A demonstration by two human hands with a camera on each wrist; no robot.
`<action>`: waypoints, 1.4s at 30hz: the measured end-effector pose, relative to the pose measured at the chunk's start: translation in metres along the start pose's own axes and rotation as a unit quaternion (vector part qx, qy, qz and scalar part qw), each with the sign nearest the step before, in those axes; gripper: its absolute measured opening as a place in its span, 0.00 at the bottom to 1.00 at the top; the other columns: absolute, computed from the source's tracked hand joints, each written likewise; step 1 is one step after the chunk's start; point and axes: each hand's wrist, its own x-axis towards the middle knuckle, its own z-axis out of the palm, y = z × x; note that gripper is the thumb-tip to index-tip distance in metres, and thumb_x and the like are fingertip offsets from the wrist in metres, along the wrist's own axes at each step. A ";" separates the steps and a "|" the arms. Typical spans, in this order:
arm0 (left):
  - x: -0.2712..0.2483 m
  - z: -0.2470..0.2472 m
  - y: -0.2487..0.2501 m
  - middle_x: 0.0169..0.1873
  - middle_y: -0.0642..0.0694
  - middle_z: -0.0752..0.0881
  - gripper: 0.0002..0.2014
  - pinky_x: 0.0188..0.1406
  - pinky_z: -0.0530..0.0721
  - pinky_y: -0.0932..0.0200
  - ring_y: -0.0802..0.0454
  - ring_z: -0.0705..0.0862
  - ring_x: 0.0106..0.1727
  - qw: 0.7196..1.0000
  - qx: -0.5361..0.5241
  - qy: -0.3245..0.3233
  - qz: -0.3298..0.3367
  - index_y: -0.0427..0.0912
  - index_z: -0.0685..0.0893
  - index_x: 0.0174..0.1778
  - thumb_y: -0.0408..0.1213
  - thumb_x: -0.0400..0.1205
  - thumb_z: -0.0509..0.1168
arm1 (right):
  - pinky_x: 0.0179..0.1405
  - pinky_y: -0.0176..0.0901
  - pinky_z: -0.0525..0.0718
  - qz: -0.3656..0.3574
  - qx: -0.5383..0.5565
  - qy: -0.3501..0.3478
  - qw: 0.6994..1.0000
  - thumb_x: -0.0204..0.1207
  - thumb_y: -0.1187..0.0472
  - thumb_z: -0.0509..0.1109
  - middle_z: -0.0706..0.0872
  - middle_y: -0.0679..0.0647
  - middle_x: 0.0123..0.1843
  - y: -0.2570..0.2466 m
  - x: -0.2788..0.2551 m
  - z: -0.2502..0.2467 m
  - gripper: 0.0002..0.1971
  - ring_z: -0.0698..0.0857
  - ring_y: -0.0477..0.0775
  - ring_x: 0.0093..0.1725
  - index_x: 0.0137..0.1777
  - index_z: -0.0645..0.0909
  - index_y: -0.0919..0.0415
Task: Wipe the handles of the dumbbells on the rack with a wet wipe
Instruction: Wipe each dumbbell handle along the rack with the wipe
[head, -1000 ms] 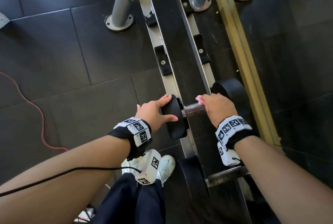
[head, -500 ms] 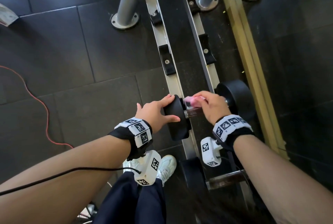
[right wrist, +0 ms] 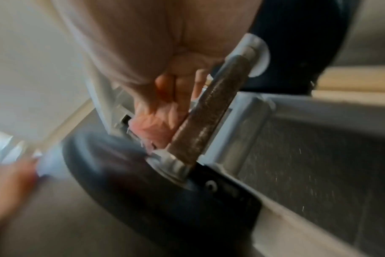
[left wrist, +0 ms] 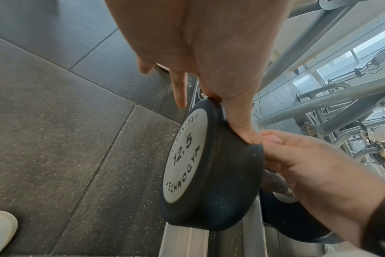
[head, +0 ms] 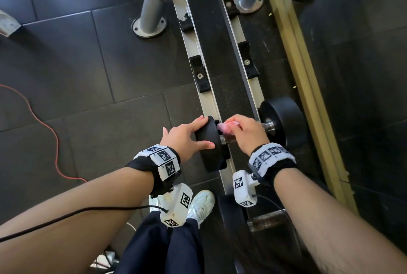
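Note:
A black dumbbell lies across the rack rails (head: 220, 176), its left head (head: 209, 152) near me and its right head (head: 282, 119) beyond. My left hand (head: 189, 137) rests on the left head with straight, spread fingers. The left wrist view shows that head's grey "12.5" end plate (left wrist: 185, 161) with my thumb (left wrist: 240, 125) on its rim. My right hand (head: 246, 135) pinches a crumpled pink wet wipe (head: 224, 128) against the left end of the handle. In the blurred right wrist view the wipe (right wrist: 152, 128) sits beside the brown knurled handle (right wrist: 211, 111).
A second dumbbell's handle (head: 266, 218) lies on the rack nearer me, under my right forearm. Black saddles (head: 200, 73) farther along the rails hold nothing. Grey posts (head: 152, 9) bolt to the dark rubber floor. An orange cable (head: 52, 141) trails at left. My white shoe (head: 200, 205) stands beside the rack.
My right hand has slid left along the handle to the left head and turned, so the pink wipe now shows. The left hand stays on the head.

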 end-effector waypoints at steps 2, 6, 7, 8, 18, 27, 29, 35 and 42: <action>-0.001 -0.001 0.001 0.79 0.74 0.62 0.41 0.80 0.39 0.25 0.52 0.67 0.82 1.000 0.001 0.000 -0.003 0.74 0.60 0.80 0.64 0.72 0.72 | 0.38 0.39 0.78 -0.015 0.000 0.058 0.998 0.85 0.52 0.62 0.86 0.46 0.40 0.004 0.003 -0.011 0.08 0.85 0.48 0.41 0.51 0.83 0.48; -0.003 -0.003 0.005 0.79 0.74 0.62 0.41 0.80 0.40 0.25 0.50 0.66 0.83 1.000 0.000 -0.001 -0.012 0.74 0.61 0.80 0.64 0.72 0.73 | 0.40 0.45 0.82 0.003 -0.114 0.098 0.989 0.87 0.57 0.60 0.80 0.42 0.39 0.011 0.003 -0.017 0.09 0.85 0.53 0.45 0.55 0.82 0.49; -0.003 -0.004 0.006 0.80 0.73 0.63 0.41 0.80 0.40 0.24 0.50 0.66 0.83 1.000 0.001 0.000 -0.014 0.74 0.61 0.80 0.63 0.72 0.73 | 0.45 0.48 0.82 0.012 -0.152 0.066 0.986 0.87 0.57 0.59 0.83 0.45 0.41 0.009 0.000 -0.012 0.09 0.85 0.55 0.48 0.56 0.82 0.49; -0.003 -0.004 0.007 0.80 0.73 0.63 0.40 0.80 0.40 0.24 0.50 0.66 0.83 1.000 0.002 -0.001 -0.017 0.74 0.61 0.80 0.63 0.73 0.73 | 0.48 0.50 0.82 0.010 -0.182 0.042 0.982 0.87 0.57 0.59 0.85 0.49 0.45 0.006 -0.004 -0.006 0.10 0.86 0.57 0.52 0.57 0.82 0.48; -0.009 -0.010 0.020 0.80 0.69 0.65 0.39 0.79 0.40 0.24 0.47 0.67 0.82 0.999 0.015 -0.008 -0.048 0.74 0.62 0.80 0.61 0.74 0.73 | 0.35 0.27 0.73 0.154 0.225 0.171 0.947 0.80 0.47 0.70 0.87 0.33 0.42 0.011 -0.069 0.002 0.03 0.83 0.29 0.44 0.47 0.86 0.40; -0.007 -0.008 0.014 0.80 0.71 0.64 0.39 0.80 0.42 0.24 0.47 0.67 0.83 0.999 0.018 -0.004 -0.037 0.75 0.61 0.79 0.63 0.74 0.72 | 0.38 0.38 0.90 0.319 0.494 0.316 0.745 0.77 0.69 0.74 0.89 0.59 0.51 0.051 -0.076 0.038 0.08 0.93 0.54 0.44 0.45 0.83 0.55; -0.006 -0.008 0.013 0.80 0.72 0.64 0.39 0.80 0.42 0.25 0.47 0.67 0.82 0.999 0.018 -0.004 -0.036 0.75 0.61 0.79 0.63 0.73 0.72 | 0.38 0.40 0.90 0.335 0.574 0.332 0.669 0.76 0.73 0.73 0.88 0.68 0.53 0.054 -0.065 0.043 0.07 0.92 0.62 0.49 0.47 0.82 0.61; -0.005 -0.006 0.011 0.78 0.74 0.65 0.39 0.81 0.43 0.26 0.50 0.67 0.82 0.999 0.016 0.005 -0.028 0.75 0.63 0.79 0.64 0.72 0.73 | 0.46 0.43 0.91 0.302 0.673 0.331 0.588 0.79 0.71 0.73 0.84 0.73 0.62 0.047 -0.029 0.039 0.19 0.89 0.63 0.56 0.68 0.75 0.69; -0.006 -0.005 0.008 0.78 0.74 0.65 0.39 0.82 0.43 0.27 0.54 0.67 0.82 1.000 0.001 0.014 -0.014 0.74 0.64 0.78 0.62 0.72 0.74 | 0.43 0.42 0.89 0.250 0.738 0.375 0.502 0.78 0.72 0.72 0.92 0.58 0.44 0.029 -0.018 0.056 0.11 0.93 0.50 0.42 0.50 0.90 0.54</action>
